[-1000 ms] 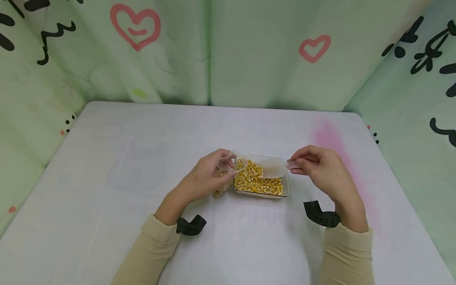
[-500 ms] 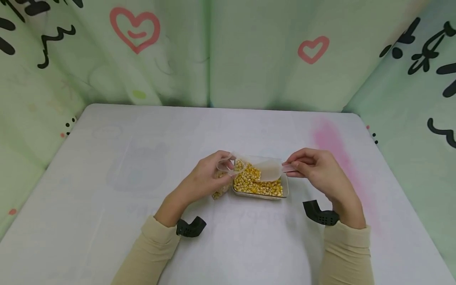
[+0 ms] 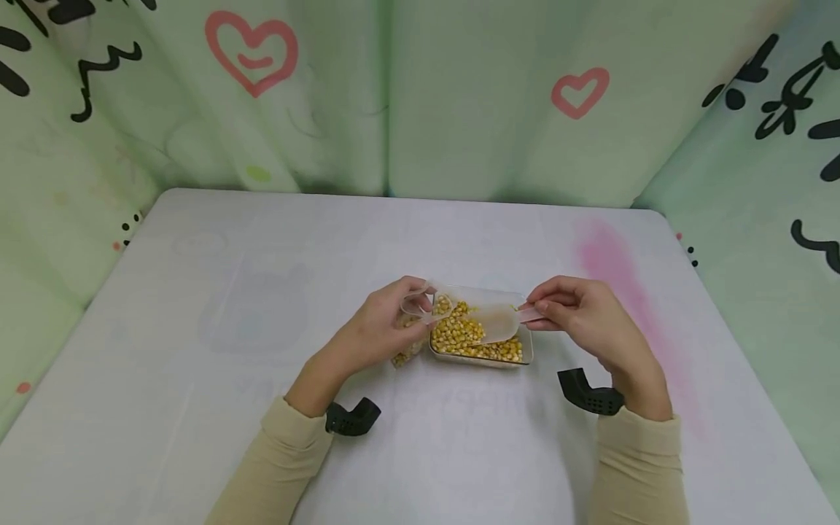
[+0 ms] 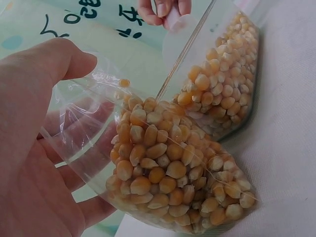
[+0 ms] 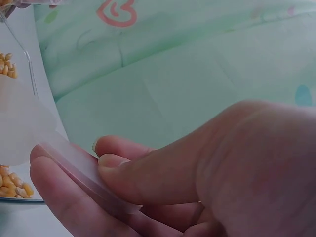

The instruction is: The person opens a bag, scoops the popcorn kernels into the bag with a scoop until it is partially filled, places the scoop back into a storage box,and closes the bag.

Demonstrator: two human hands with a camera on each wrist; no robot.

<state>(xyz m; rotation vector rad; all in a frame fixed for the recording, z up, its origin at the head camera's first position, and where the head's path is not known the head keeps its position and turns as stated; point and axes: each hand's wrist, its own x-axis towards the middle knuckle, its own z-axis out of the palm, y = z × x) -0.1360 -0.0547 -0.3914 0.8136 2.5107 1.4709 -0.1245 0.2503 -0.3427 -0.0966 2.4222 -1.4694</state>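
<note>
A clear rectangular container (image 3: 529, 348) of yellow corn kernels (image 3: 453, 332) stands mid-table. Against its left side sits a clear plastic bag (image 4: 158, 173), its lower part full of kernels. My left hand (image 3: 383, 317) holds this bag by its spread mouth, thumb on one side and fingers on the other. From the right, my right hand (image 3: 584, 310) pinches the handle of a translucent white scoop (image 3: 495, 324) between thumb and fingers. The scoop's blade lies tilted over the kernels inside the container. In the right wrist view, the scoop handle (image 5: 74, 160) runs between thumb and fingertips.
The white table (image 3: 295, 255) has a pink smear on its right side. A pale green curtain (image 3: 459, 109) with hearts and black marks hangs behind and at both sides. Black straps (image 3: 353, 417) sit at both wrists.
The scoop has moved slightly left with my right hand, and its blade now tilts lower over the kernels. My left hand and the bag stay in place.
</note>
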